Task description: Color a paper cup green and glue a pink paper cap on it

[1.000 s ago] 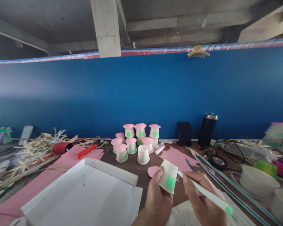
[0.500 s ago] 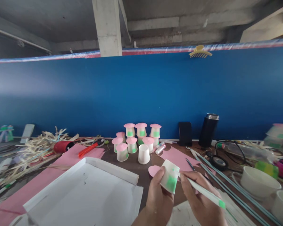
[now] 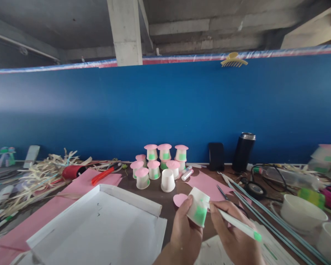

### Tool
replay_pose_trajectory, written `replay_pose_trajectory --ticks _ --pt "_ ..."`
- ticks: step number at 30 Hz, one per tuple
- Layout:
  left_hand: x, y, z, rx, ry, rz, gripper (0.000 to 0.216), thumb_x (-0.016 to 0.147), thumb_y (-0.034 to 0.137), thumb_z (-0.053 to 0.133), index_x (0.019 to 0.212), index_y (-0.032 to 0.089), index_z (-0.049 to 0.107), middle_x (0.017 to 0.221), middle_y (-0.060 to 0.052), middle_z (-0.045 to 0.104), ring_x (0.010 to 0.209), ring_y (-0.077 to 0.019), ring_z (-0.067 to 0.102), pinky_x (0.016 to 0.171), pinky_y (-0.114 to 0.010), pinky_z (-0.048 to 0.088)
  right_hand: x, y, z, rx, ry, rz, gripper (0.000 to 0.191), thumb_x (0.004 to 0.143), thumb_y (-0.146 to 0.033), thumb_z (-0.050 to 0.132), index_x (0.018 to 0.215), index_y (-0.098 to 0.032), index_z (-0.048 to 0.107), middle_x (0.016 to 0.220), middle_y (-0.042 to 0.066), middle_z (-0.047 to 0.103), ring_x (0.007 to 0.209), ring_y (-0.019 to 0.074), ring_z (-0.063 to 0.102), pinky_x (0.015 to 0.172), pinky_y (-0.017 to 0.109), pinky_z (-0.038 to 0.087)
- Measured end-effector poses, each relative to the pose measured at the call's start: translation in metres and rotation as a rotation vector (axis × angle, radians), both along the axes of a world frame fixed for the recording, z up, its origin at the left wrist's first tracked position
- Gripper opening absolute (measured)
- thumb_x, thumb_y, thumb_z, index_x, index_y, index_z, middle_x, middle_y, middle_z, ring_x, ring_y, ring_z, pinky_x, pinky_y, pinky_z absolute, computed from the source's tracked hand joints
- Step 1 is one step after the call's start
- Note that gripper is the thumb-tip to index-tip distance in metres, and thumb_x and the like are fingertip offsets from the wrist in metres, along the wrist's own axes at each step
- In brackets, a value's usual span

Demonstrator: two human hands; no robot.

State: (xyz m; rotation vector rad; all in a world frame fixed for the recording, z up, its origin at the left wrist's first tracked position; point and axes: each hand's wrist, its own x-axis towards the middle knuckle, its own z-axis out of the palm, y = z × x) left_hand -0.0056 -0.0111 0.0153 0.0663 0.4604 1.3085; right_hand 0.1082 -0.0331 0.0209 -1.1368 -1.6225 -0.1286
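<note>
My left hand (image 3: pixel 186 230) grips a white paper cup (image 3: pixel 196 206), tilted, with a green patch coloured on its side. In my right hand (image 3: pixel 233 232) is a white marker (image 3: pixel 242 225) with a green end, its tip at the cup's side near the upper right edge. Just behind the held cup lies a pink paper disc (image 3: pixel 180 200). A plain white cup (image 3: pixel 168 180) stands upside down farther back. Behind it, several upside-down cups with green patches and pink paper discs on top (image 3: pixel 142 178) are grouped, some stacked (image 3: pixel 164 151).
A white box lid (image 3: pixel 105 224) fills the front left, over pink paper (image 3: pixel 30 228). Scissors (image 3: pixel 222 191), pink paper (image 3: pixel 206 184), pale blue strips (image 3: pixel 276 221), a black flask (image 3: pixel 244 152) and white tubs (image 3: pixel 303 213) lie right. Paper strips (image 3: pixel 52 173) heap left; a blue partition (image 3: pixel 182 106) stands behind.
Both hands keep their holds on the cup and the marker. The marker's green end has shifted very slightly left; otherwise almost nothing differs.
</note>
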Motion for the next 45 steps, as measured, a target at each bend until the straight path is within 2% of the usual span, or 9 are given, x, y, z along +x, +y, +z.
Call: replay_pose_trajectory --ticks 15,38,45 --pt "-0.0005 0.0015 -0.0003 0.01 0.006 -0.013 0.02 0.072 0.023 0.069 0.086 0.011 0.064 0.082 -0.008 0.069 0.075 -0.0168 0.065 0.071 -0.027 0.052 -0.0033 -0.0009 0.0039 0.034 -0.002 -0.046 0.012 0.085 -0.03 0.053 0.085 -0.02 0.06 0.068 -0.001 0.063 0.053 0.0105 0.057 0.054 0.02 0.047" --pt "0.0 0.0003 -0.0004 0.009 0.022 -0.017 0.023 0.072 0.025 0.068 0.09 0.01 0.064 0.086 -0.011 0.07 0.08 -0.0186 0.066 0.073 -0.028 0.052 0.0 -0.0005 0.0035 0.022 -0.014 -0.017 0.009 0.086 -0.028 0.054 0.085 -0.021 0.059 0.068 -0.001 0.062 0.056 0.0106 0.057 0.054 0.02 0.045" --pt "0.0001 0.0003 -0.002 0.02 0.017 -0.023 0.02 0.072 0.024 0.068 0.086 0.012 0.063 0.083 -0.008 0.069 0.078 -0.0171 0.065 0.072 -0.027 0.052 -0.001 -0.0012 0.0029 0.027 0.008 -0.004 0.008 0.085 -0.027 0.054 0.086 -0.02 0.059 0.067 -0.001 0.062 0.052 0.0099 0.055 0.056 0.02 0.048"
